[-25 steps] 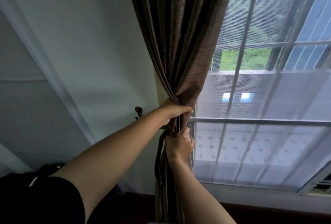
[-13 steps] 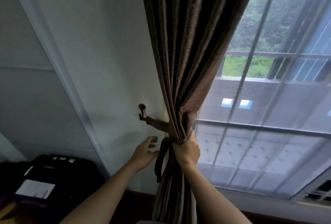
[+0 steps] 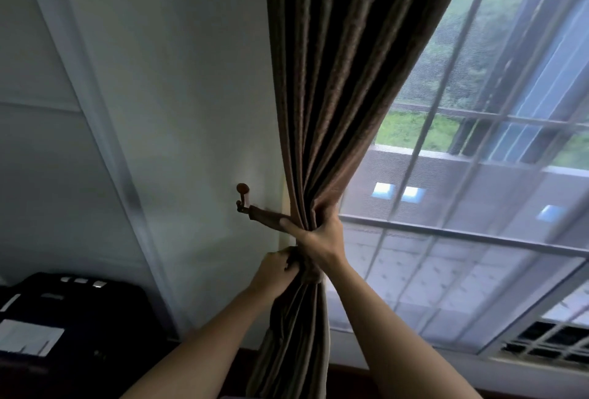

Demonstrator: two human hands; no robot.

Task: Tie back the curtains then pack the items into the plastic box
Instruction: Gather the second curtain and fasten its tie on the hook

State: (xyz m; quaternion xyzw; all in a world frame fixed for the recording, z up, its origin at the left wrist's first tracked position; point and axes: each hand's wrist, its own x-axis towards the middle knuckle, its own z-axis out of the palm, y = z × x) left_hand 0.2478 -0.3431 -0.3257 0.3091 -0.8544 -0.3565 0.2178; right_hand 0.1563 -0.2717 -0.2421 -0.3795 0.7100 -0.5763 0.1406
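A dark brown curtain point(image 3: 338, 86) hangs gathered beside the window. My right hand point(image 3: 318, 237) grips the bunched curtain at its narrowest point, thumb stretched left over the brown tieback strap point(image 3: 266, 216). That strap runs from a small wall hook point(image 3: 243, 198) to the curtain. Just below, my left hand point(image 3: 275, 272) pinches the loose end of the tieback against the curtain's left side. The plastic box is not in view.
A white wall point(image 3: 178, 111) lies left of the curtain. A sheer white net covers the window point(image 3: 462, 207) on the right. A black device point(image 3: 63, 309) with a white label sits at the lower left. A vent grille point(image 3: 548, 343) shows at the lower right.
My left hand let go of the curtain above, dropped below my right hand and now pinches the tieback end. The strap now stretches from the hook to the curtain. The view shifted.
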